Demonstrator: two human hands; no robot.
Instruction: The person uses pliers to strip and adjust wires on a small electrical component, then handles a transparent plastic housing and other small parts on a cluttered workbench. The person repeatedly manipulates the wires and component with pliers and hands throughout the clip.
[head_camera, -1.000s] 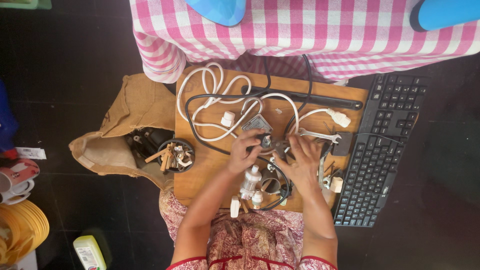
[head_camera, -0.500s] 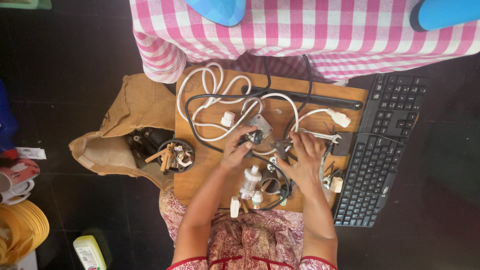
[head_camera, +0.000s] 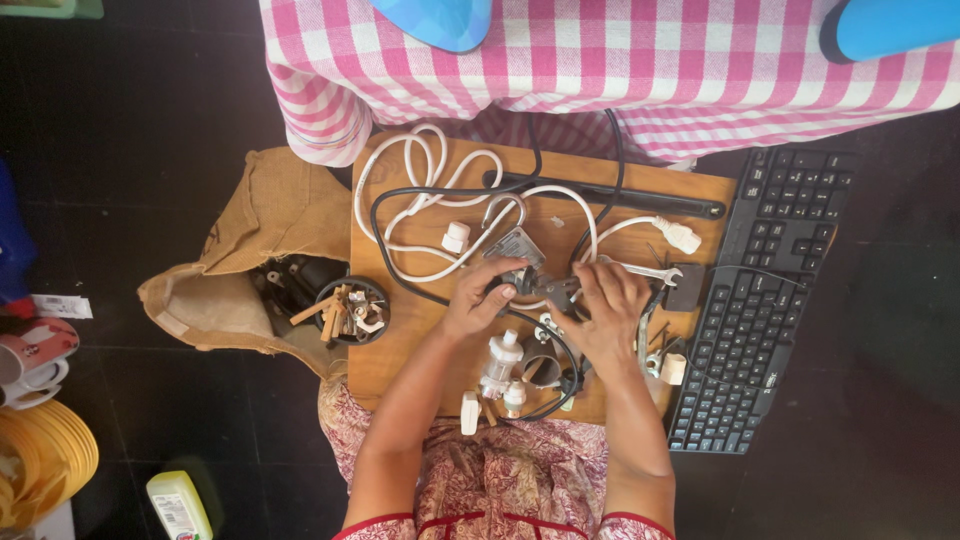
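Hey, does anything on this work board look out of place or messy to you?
Yes. The wooden board is crowded: white cable and black cable loop over each other in a tangle, and small parts lie scattered around both hands. A black keyboard lies on the floor, tilted against the board's right edge.

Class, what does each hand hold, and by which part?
Both the left hand and right hand grip small metal fittings by their ends; which parts cannot be told.

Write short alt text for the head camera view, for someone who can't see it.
Seen from above, the left hand and right hand work on a small metal part on a wooden board cluttered with white cable and black cable, beside a black keyboard.
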